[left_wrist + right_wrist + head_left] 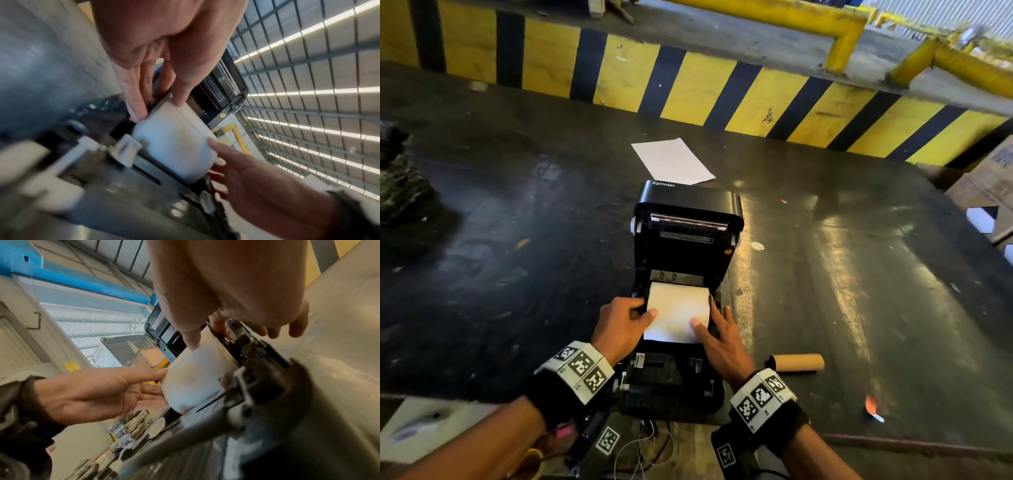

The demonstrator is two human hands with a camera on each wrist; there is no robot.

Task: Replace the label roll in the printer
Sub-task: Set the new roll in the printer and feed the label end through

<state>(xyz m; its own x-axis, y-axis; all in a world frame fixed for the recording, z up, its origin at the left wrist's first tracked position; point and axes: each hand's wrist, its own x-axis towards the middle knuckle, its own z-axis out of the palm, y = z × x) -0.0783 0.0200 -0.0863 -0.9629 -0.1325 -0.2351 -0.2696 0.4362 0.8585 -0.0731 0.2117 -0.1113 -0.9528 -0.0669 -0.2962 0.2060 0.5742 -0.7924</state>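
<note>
Label roll [677,313] — smooth white cylinder — gripped by both hands in black printer [688,212].

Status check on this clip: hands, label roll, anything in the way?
Left hand and right hand both on label roll, thumbs on top. Roll sits in open printer bay, lid up. Empty cardboard core lies right of the printer, clear.

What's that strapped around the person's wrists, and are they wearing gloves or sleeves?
No gloves: the left hand and right hand are bare, as are the forearms. Each wrist carries a black strap: the left wrist band and right wrist band bear white blocks printed with black square code markers. Thin cables hang below them.
</note>
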